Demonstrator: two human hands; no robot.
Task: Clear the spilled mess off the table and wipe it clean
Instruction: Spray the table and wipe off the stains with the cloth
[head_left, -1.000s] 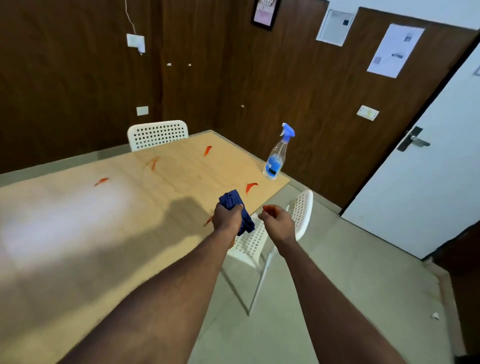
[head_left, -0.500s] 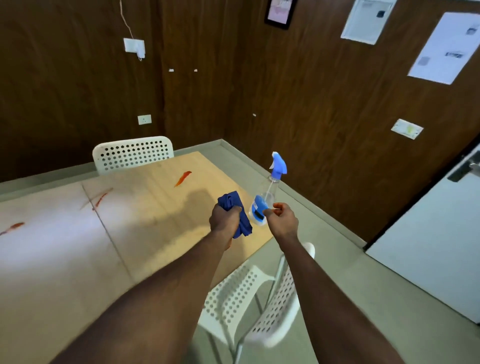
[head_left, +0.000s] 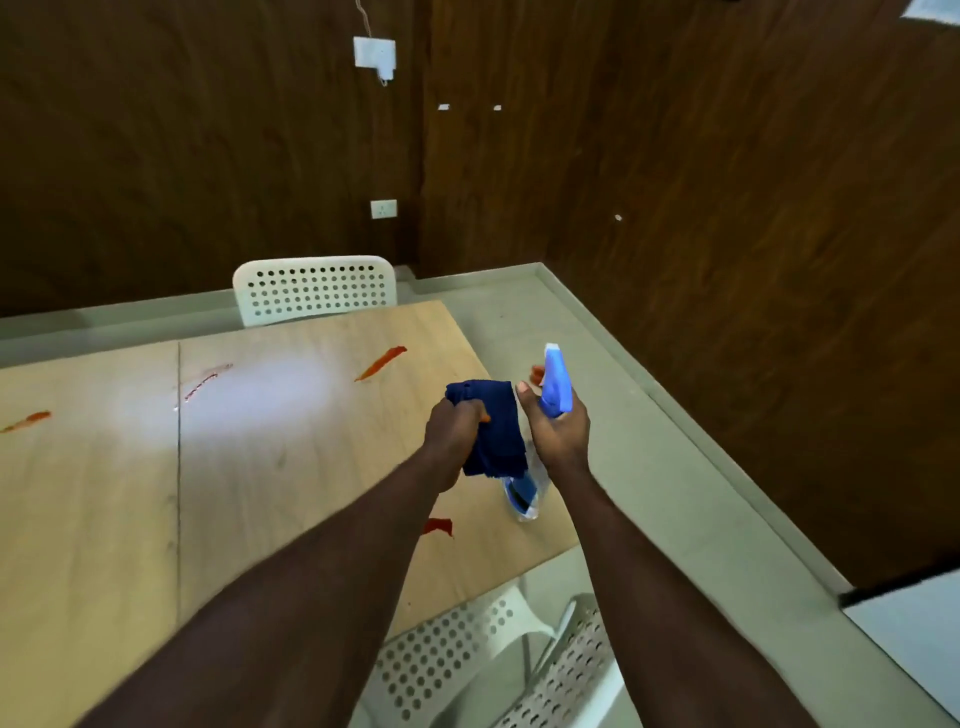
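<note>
Gripping a bunched dark blue cloth, the left hand is curled tight into a fist above the right end of the worktop; the cloth's loose end hangs down below the knuckles; just beside it, the right hand is wrapped round the neck of a spray bottle, thumb lying up along the blue trigger head and a fingertip showing beyond it; the bottle is tilted, its head uppermost and its clear body with a blue label slanting down below the wrist, over the worktop near the right edge; whether its base touches the wood cannot be told; four red smears mark the pale wooden worktop: a long streak just beyond the cloth, a fainter scraped one near the seam between the boards, another at the far left, and a small dark blot between the two forearms; a white perforated chair stands at the far side, and a second chair is tucked under the near corner; a white socket sits on the brown panelled wall.
</note>
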